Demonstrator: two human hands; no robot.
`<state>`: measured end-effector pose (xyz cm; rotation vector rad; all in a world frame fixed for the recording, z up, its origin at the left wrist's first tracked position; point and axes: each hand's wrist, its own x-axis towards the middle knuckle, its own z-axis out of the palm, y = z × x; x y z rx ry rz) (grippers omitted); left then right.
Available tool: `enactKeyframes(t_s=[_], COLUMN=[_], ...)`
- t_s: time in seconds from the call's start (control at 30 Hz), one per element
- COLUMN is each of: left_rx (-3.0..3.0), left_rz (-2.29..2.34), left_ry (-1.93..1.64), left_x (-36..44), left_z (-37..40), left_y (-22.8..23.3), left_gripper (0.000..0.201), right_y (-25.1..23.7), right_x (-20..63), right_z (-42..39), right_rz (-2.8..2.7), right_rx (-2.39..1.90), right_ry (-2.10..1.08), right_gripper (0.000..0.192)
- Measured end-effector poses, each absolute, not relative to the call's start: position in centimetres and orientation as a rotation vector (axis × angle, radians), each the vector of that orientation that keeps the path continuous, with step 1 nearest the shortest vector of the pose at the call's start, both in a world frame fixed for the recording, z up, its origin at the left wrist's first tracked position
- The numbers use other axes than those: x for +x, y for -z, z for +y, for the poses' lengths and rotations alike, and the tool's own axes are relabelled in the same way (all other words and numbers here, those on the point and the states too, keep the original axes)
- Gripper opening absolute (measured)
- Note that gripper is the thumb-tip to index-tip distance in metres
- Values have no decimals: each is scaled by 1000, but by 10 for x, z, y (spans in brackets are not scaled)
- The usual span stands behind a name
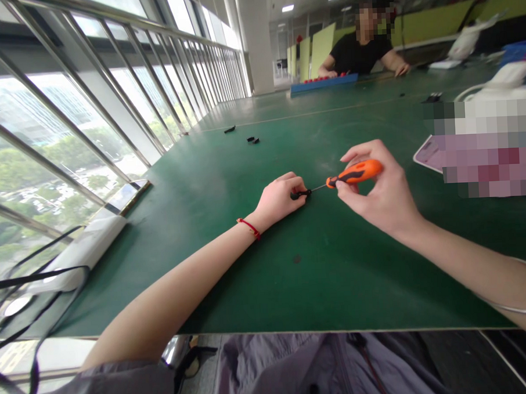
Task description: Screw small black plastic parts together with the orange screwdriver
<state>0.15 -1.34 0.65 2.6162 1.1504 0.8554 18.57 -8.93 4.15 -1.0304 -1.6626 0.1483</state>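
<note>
Left hand pinning small black part on green worktop, right hand gripping orange screwdriver, tip at the part

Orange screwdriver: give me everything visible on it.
The screwdriver is small, with an orange handle that looks plastic, a black band at its front end and a thin metal shaft. It lies nearly level above the green table, tip pointing left. The right hand grips the handle with its fingertips. The tip meets a small black part pinched by the left hand.
</note>
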Motion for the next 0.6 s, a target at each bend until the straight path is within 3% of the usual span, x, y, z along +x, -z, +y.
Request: enactKeyframes(t_s=[0.23, 0.4, 0.5, 0.6], left_rx=[2636, 2623, 2611, 2609], left_rz=[1154, 1145, 1140, 1146], left_ry=[-858, -855, -863, -860], left_x=[1, 1, 1, 1], left_z=[-14, -13, -13, -13], left_y=[-7, -6, -6, -6], left_gripper=[7, 7, 7, 8], right_y=[-36, -35, -36, -35], right_x=[190, 191, 191, 191], right_z=[-91, -89, -90, -91], right_rz=[-1700, -1645, -1675, -1667], right_rx=[-1101, -995, -1082, -1072], right_ry=[-141, -120, -149, -85], right_gripper=[11, 31, 15, 11])
